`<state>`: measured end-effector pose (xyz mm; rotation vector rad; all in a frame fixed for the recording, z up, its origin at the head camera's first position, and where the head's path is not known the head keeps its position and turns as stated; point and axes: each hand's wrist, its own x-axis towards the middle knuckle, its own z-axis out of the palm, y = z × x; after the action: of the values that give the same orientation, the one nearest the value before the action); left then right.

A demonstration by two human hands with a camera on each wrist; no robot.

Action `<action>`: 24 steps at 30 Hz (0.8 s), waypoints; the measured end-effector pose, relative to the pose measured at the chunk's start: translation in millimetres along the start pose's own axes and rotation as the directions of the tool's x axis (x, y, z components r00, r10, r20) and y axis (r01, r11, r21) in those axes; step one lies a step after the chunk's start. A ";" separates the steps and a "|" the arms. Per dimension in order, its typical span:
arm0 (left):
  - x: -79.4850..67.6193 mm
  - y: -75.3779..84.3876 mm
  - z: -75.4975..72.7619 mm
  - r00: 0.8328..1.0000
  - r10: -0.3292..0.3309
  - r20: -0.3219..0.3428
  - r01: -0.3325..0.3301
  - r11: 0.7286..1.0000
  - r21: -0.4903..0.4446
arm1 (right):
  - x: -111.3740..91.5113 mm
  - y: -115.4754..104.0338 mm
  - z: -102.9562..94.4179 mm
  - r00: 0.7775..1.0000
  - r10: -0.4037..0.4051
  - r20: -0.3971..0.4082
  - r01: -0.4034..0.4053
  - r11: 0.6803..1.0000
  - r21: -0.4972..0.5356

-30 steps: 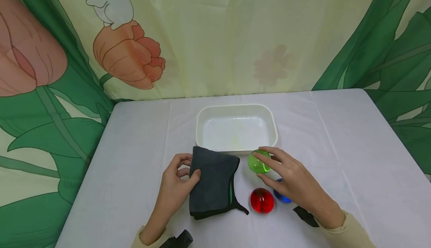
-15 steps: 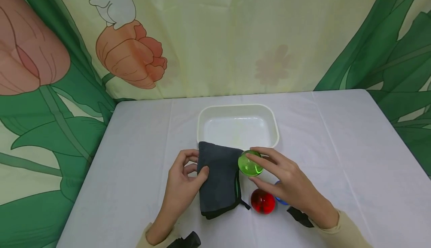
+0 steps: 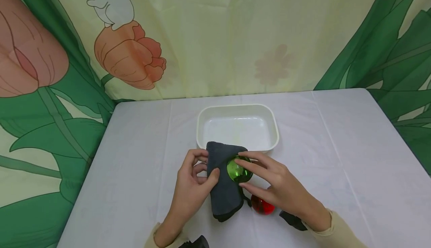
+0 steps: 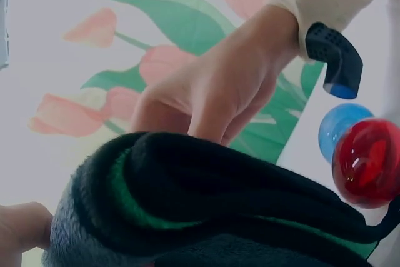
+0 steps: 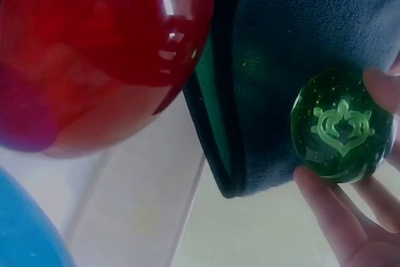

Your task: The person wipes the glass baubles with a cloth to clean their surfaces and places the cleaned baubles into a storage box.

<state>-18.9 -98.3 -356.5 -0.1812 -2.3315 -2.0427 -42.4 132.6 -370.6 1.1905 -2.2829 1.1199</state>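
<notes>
My left hand (image 3: 193, 190) grips the left side of a folded dark grey cloth (image 3: 225, 199), thumb on its front. The cloth has black edging, a hanging loop and a green inner side, which shows in the left wrist view. In my right hand (image 3: 274, 186) a clear green ball (image 3: 238, 170) is pinched between thumb and fingers, right against the cloth's face. A pale crest inside the green ball (image 5: 342, 126) shows in the right wrist view. Below the right hand lies a red ball (image 3: 262, 205). The blue ball (image 4: 340, 130) sits beside it, hidden in the head view.
Behind the cloth stands a white rectangular tray (image 3: 275, 128), its front rim partly covered by the cloth. A white cloth (image 3: 353, 158) covers the table. A curtain (image 3: 215, 34) printed with flowers hangs at the back. Black wrist mounts (image 3: 292, 220) stick out below the hands.
The green ball has moved left from beside the cloth onto its face. The cloth and left hand have shifted right, and the cloth now curls around. The blue ball has gone from sight behind the right hand.
</notes>
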 end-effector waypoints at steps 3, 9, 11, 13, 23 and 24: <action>-1.0 1.8 1.2 1.000 -0.010 0.021 0.010 1.000 0.008 | 1.2 0.8 0.1 1.000 0.010 0.001 -0.010 1.000 -0.002; -4.1 3.2 -0.9 0.994 0.014 0.105 -0.013 1.000 -0.016 | 0.8 3.5 -0.5 1.000 0.014 -0.003 -0.014 1.000 -0.005; -4.4 1.5 -2.7 0.988 0.061 0.142 -0.054 0.997 -0.055 | 0.4 4.0 -0.8 1.000 0.019 -0.005 -0.019 1.000 -0.002; -4.1 -1.1 -4.2 0.977 0.117 0.177 -0.103 0.991 -0.085 | 0.3 4.4 -0.8 1.000 0.020 -0.012 -0.020 1.000 0.006; -2.2 -5.1 -6.6 0.974 0.126 0.188 -0.137 0.989 0.050 | 1.3 7.4 0.8 0.997 -0.037 -0.070 0.039 0.999 0.025; -2.1 -4.6 -6.2 0.978 0.110 0.179 -0.123 0.991 0.060 | 1.1 7.7 0.9 0.997 -0.037 -0.068 0.040 0.999 0.033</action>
<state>-17.6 -105.2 -360.4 -0.5021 -2.4226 -1.9590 -49.2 133.9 -374.3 1.1864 -2.1902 1.1713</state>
